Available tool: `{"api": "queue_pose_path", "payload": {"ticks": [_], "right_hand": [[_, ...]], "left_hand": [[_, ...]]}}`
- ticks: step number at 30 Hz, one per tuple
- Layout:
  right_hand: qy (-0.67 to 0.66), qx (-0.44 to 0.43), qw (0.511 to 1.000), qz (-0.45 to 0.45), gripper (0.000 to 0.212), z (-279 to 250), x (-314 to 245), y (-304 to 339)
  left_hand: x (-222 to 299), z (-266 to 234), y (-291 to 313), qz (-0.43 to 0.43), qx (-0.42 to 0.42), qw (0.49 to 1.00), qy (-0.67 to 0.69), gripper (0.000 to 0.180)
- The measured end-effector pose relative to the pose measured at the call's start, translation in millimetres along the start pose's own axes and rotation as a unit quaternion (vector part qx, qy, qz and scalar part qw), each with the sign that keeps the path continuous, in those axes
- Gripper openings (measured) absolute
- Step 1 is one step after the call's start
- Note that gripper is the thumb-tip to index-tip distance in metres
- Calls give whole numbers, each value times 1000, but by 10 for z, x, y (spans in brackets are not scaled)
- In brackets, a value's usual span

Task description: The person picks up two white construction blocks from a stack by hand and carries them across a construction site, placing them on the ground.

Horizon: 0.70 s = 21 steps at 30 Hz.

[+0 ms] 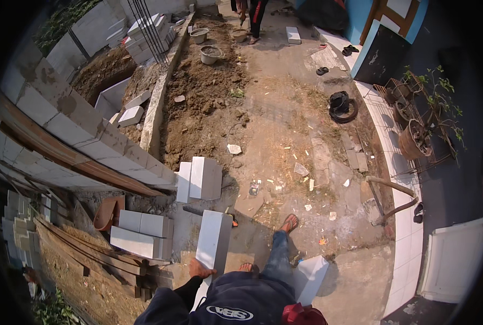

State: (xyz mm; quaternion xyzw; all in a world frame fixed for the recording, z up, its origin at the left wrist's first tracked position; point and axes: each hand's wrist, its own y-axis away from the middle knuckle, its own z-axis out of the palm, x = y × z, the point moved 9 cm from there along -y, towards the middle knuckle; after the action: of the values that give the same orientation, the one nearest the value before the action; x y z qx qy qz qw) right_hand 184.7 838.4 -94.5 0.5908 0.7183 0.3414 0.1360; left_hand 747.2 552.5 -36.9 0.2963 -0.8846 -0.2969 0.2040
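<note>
My left hand (200, 269) is closed on the lower left edge of a long white building block (211, 238), which lies alongside my body. Below the hand, part of the block's near end is hidden by my sleeve and dark shirt. On my right, another white block (310, 276) sits close against my body at a tilt. Beside its near end is a dark red cloth-like thing (302, 315); whether it is a glove or a sleeve is unclear. My right hand does not show.
Two upright white blocks (202, 179) stand ahead, near a low block wall (100, 130). More blocks (141, 233) and timber planks (89, 244) lie left. Buckets (211, 54) rest on dug soil. A person (248, 16) stands far ahead. Potted plants (415, 138) line the right.
</note>
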Motion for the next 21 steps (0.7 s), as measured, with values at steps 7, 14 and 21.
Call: {"api": "queue_pose_path", "payload": {"ticks": [7,14,21], "right_hand": [[32,-2,999,-41,103,-1749,-2030,-821],[78,32,992,-95,103,-3404,-4479,-1261],[106,67,988,-88,104,-4442,-6422,-1371]], "left_hand": [[1650,-518,-538,-15,49,998,-19,100],[2780,-636,-1584,11,13,990,142,95],[4230,-1280,-2723,-101,36,985,138,80]]}}
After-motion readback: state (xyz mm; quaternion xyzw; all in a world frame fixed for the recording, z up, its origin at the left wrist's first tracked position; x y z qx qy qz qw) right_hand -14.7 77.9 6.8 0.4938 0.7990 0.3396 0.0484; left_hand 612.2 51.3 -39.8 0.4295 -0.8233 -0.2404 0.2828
